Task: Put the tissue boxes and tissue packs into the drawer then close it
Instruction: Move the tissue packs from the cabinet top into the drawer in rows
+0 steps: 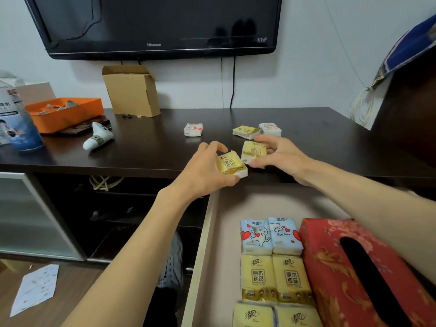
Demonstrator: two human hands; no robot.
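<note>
My left hand (200, 168) grips a yellow tissue pack (232, 164) just past the dark tabletop's front edge, above the open drawer (205, 244). Beside it my right hand (280, 154) holds another yellow tissue pack (253, 151) at the tabletop edge. Farther back on the tabletop (153, 147) lie a white pack with red hearts (193, 129), a yellow pack (246, 131) and a white pack (270, 129). Inside the drawer sit two blue heart packs (271, 234), several yellow packs (274, 277) and a red floral tissue box (358, 272).
A wall-mounted TV (153, 24) hangs above the table. An open cardboard box (132, 90), an orange tray (63, 112), a large water bottle (16, 119) and a white sock-like item (99, 138) stand at the left. A dark cabinet (405, 109) rises at the right.
</note>
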